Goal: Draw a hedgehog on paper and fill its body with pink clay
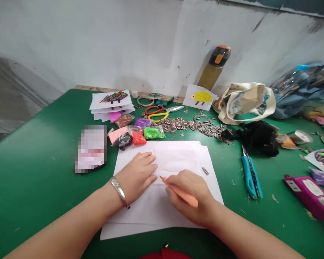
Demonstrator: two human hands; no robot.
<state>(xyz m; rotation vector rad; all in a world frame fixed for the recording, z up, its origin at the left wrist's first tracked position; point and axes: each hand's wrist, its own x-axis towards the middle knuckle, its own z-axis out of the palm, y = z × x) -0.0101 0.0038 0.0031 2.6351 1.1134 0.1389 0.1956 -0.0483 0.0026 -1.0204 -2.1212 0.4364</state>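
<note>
My right hand (191,194) is closed around an orange marker (183,194), its tip down at the lower part of a small white card (175,156). A faint reddish oval outline is drawn on that card. My left hand (136,176), wearing a silver bracelet at the wrist, lies flat with fingers spread over the card's left edge. Under both hands is a stack of larger white sheets (140,216). A sunflower seed (205,171) rests on the sheets to the right of the card.
Bagged coloured clay (153,132), scattered sunflower seeds (175,125) and scissors (158,114) lie beyond the paper. A yellow hedgehog picture (201,97) leans near a bottle (214,68). At right are a teal box cutter (250,176), a black bag (260,138) and a magenta device (310,196).
</note>
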